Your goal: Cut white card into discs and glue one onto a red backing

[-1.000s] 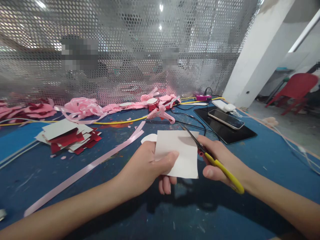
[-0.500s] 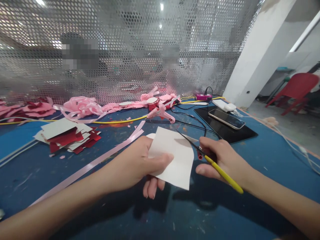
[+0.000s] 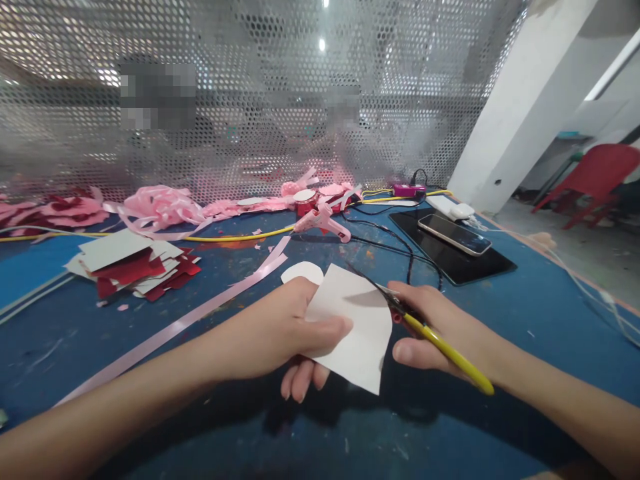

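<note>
Between thumb and fingers, my left hand (image 3: 305,333) pinches a white piece of card (image 3: 357,333) whose right corner is rounded. My right hand (image 3: 440,327) holds scissors (image 3: 425,330) with yellow-covered handles and dark blades. The blades lie at the card's upper right edge, one over its face; the other is mostly hidden. A white rounded card piece (image 3: 303,271) lies on the table just behind my left hand. Beyond it rests a pink glue gun (image 3: 324,223).
A stack of white and red card pieces (image 3: 135,263) sits at the left, near a long pink ribbon (image 3: 180,327). Pink ribbon loops (image 3: 160,208) lie along the perforated metal screen (image 3: 280,100). A phone (image 3: 454,235) rests on a black tablet (image 3: 465,260), with cables around.
The scissor blades and the card have come closer together, and the card has shifted slightly down and right. More of the rounded card piece behind my left hand shows.
</note>
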The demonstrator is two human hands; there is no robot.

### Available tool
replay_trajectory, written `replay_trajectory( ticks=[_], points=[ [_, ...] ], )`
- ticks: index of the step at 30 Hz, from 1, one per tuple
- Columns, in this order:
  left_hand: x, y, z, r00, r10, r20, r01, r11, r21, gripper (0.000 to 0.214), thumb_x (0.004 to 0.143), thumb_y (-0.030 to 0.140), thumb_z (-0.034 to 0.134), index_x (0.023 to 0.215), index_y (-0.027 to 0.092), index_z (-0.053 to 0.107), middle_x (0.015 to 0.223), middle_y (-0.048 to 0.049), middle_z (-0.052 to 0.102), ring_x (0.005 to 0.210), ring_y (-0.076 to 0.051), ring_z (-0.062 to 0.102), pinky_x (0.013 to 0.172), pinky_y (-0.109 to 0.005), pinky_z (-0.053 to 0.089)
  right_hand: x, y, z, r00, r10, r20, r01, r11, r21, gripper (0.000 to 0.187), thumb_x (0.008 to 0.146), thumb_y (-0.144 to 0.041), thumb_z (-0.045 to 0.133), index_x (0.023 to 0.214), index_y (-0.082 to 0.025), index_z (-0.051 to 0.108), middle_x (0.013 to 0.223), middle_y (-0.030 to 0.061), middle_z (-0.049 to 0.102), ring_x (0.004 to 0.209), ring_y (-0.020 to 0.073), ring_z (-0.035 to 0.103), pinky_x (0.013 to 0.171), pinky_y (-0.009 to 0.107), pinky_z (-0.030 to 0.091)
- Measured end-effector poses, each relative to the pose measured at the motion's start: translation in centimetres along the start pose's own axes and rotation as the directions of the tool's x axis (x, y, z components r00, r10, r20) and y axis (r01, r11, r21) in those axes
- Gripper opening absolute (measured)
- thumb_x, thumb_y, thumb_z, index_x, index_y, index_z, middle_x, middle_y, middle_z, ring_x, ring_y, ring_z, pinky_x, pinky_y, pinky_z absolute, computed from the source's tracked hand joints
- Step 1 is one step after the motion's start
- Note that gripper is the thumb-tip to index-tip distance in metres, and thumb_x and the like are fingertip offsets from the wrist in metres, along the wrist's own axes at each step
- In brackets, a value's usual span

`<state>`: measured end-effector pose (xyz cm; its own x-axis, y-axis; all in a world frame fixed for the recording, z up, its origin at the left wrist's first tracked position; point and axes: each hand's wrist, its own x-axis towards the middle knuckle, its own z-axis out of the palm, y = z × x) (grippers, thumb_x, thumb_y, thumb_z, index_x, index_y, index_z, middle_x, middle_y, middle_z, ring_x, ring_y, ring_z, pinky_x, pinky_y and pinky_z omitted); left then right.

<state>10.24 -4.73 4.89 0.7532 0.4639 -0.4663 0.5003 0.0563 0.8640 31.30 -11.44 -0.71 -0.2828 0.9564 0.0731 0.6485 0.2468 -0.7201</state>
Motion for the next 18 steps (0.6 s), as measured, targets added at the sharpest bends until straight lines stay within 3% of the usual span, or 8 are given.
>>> replay_trajectory(
  ticks=[7, 10, 12, 14, 16, 18],
  points=[
    [-0.3, -0.2, -0.6, 0.998, 0.04, 0.045, -0.039, 0.999, -0.012, 0.03, 0.08, 0.028, 0.053, 0.054, 0.014, 0.058, 0.042, 0.0005, 0.056, 0.029, -0.009, 0.048, 0.029, -0.016, 0.034, 0.0, -0.1, -0.1, 1.0, 0.021, 0.014, -0.021, 0.999, -0.037, 0.059, 0.07, -0.077, 0.043, 0.071, -0.017, 0.046, 0.057, -0.0035, 0.04, 0.053, 0.0095, 0.03, 0.049, 0.024, 0.024],
    [-0.3, -0.3, -1.2, 0.998, 0.056, -0.04, -0.055, 0.998, 0.007, 0.026, 0.078, 0.03, 0.058, 0.058, 0.015, 0.061, 0.045, 0.0006, 0.058, 0.031, -0.009, 0.049, 0.03, -0.015, 0.034, 0.0, 0.1, -0.2, 0.997, 0.065, -0.046, -0.067, 0.996, -0.054, 0.056, 0.07, -0.073, 0.047, 0.066, -0.017, 0.044, 0.054, -0.0051, 0.034, 0.053, 0.0088, 0.024, 0.047, 0.024, 0.019],
    [0.1, -0.6, -1.4, 0.979, 0.14, -0.147, -0.144, 0.989, -0.019, 0.021, 0.074, 0.032, 0.063, 0.062, 0.015, 0.063, 0.047, 0.0013, 0.059, 0.033, -0.008, 0.05, 0.032, -0.015, 0.037, 0.1, 0.3, -0.1, 0.99, 0.097, -0.104, -0.102, 0.994, -0.042, 0.056, 0.072, -0.072, 0.047, 0.064, -0.017, 0.043, 0.054, -0.0052, 0.032, 0.053, 0.0089, 0.022, 0.046, 0.024, 0.019],
    [0.9, -1.3, -1.1, 0.914, 0.276, -0.298, -0.321, 0.94, -0.114, 0.021, 0.072, 0.036, 0.066, 0.069, 0.016, 0.065, 0.053, 0.0009, 0.061, 0.04, -0.009, 0.053, 0.037, -0.015, 0.041, 0.3, 0.3, 0.2, 0.981, 0.099, -0.169, -0.101, 0.995, -0.005, 0.056, 0.074, -0.072, 0.044, 0.062, -0.017, 0.042, 0.056, -0.0047, 0.031, 0.054, 0.0091, 0.022, 0.047, 0.024, 0.019],
    [1.8, -2.4, -0.2, 0.8, 0.385, -0.46, -0.523, 0.824, -0.22, 0.029, 0.069, 0.044, 0.066, 0.078, 0.016, 0.066, 0.066, -0.0019, 0.066, 0.052, -0.012, 0.059, 0.046, -0.018, 0.047, 0.4, 0.3, 0.7, 0.967, 0.073, -0.244, -0.065, 0.997, 0.038, 0.057, 0.075, -0.073, 0.041, 0.061, -0.018, 0.039, 0.056, -0.0044, 0.03, 0.054, 0.0093, 0.023, 0.047, 0.024, 0.02],
    [2.6, -3.3, 1.2, 0.736, 0.422, -0.529, -0.625, 0.724, -0.293, 0.041, 0.064, 0.052, 0.069, 0.083, 0.016, 0.066, 0.078, -0.0049, 0.069, 0.061, -0.015, 0.062, 0.053, -0.021, 0.051, 0.4, 0.2, 1.4, 0.96, 0.05, -0.276, -0.029, 0.996, 0.079, 0.057, 0.075, -0.073, 0.041, 0.061, -0.018, 0.041, 0.056, -0.004, 0.031, 0.054, 0.0097, 0.025, 0.046, 0.024, 0.021]
  ],
)
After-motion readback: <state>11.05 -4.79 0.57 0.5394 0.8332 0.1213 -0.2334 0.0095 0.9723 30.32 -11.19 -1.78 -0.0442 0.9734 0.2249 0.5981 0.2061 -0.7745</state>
